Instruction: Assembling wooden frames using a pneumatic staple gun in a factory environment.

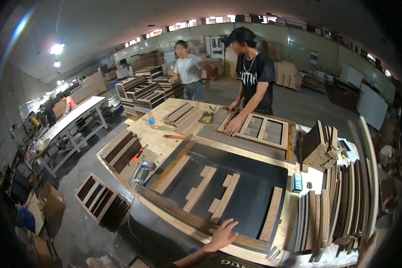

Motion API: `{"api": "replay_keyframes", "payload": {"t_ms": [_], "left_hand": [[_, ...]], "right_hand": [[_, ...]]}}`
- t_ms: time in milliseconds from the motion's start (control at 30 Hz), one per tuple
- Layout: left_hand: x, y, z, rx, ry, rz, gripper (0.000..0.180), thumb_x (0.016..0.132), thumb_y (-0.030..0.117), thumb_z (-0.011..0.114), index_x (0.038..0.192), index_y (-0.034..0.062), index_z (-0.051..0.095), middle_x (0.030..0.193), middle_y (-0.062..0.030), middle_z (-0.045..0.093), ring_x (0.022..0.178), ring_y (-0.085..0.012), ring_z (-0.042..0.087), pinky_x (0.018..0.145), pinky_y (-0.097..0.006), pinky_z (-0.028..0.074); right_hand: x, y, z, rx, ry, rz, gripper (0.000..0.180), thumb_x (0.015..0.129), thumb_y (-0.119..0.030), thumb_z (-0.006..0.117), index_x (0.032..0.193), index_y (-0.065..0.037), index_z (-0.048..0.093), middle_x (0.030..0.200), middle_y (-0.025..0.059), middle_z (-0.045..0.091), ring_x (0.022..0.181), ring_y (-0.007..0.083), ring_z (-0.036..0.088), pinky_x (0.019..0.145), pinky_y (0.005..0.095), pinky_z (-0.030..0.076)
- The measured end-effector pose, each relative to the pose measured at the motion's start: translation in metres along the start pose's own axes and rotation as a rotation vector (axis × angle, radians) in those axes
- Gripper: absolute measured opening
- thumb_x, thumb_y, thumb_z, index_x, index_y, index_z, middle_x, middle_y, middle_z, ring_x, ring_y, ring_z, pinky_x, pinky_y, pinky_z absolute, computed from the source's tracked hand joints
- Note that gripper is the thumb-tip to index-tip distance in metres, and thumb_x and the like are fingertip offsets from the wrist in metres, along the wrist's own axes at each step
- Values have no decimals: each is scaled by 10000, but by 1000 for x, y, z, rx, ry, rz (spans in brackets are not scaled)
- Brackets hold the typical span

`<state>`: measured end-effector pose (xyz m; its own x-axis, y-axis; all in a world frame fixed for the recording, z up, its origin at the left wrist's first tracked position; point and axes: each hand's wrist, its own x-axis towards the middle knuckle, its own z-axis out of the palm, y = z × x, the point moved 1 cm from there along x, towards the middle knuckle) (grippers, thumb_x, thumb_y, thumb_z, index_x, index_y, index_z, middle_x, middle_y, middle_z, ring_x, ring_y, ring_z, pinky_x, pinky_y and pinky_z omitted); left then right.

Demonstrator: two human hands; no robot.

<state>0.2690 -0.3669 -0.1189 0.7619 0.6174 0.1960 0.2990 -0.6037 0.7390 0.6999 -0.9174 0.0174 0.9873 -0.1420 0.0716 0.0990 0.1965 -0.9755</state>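
My left hand [224, 235] is open with its fingers spread, over the near rail of a wooden frame [178, 210]. Whether it touches the rail is hard to tell. Inside that frame is a dark panel [250, 210], with pale wood strips [223, 198] and small blocks lying on it. At the lower right edge, a blurred skin-coloured shape appears to be my right hand [371, 245], beside a row of upright wood strips [317, 219]. Its fingers cannot be made out, nor whether they hold anything. A nail gun [142, 173] lies by the frame's left corner.
Across the table [163, 147], a co-worker [257, 76] has both hands on a slatted frame [265, 129]. Another person [190, 73] stands behind, near stacked frames [143, 89]. A teal box [296, 182], a stack of wood pieces [319, 147] and an orange-handled tool [174, 136] lie about.
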Motion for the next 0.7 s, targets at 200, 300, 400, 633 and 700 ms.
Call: {"api": "replay_keyframes", "payload": {"t_ms": [200, 300, 400, 633, 700], "left_hand": [[3, -55, -86, -15, 23, 22, 493, 829, 258, 621, 1268, 92, 471, 1312, -163, 425, 1158, -339, 479, 935, -395, 434], [-3, -96, -121, -270, -24, -187, 526, 835, 278, 637, 1285, 73, 459, 1325, -146, 425, 1129, -276, 517, 915, -371, 447], [-4, -151, -136, -633, -4, -351, 631, 863, 370, 611, 1347, 36, 383, 1345, -128, 411, 1108, -204, 523, 918, -372, 438], [38, -164, -149, -1555, 78, -543, 602, 947, 491, 368, 1364, 61, 322, 1322, -100, 443, 1177, -235, 462, 973, -428, 351], [49, -170, -146, -1506, 31, -513, 578, 942, 469, 405, 1354, 72, 322, 1335, -92, 434, 1194, -236, 460, 972, -420, 354]], "right_hand": [[-238, 7, 232, -915, -528, -282, 475, 648, 3, 728, 1074, 21, 518, 1028, 142, 570, 969, 213, 546, 801, 351, 462], [-294, 67, 297, -850, -674, -224, 408, 626, -47, 764, 976, 11, 563, 883, 135, 627, 812, 184, 585, 691, 323, 487], [-354, 86, 361, -858, -950, -133, 415, 627, -119, 796, 959, 2, 579, 797, 113, 635, 702, 168, 579, 670, 303, 483], [-410, 132, 395, -977, -1286, -139, 467, 633, -267, 791, 953, -4, 576, 736, 143, 597, 652, 267, 592, 624, 349, 476], [-404, 134, 403, -1059, -1263, -179, 461, 636, -275, 781, 953, -10, 575, 755, 161, 612, 686, 319, 614, 641, 378, 489]]}}
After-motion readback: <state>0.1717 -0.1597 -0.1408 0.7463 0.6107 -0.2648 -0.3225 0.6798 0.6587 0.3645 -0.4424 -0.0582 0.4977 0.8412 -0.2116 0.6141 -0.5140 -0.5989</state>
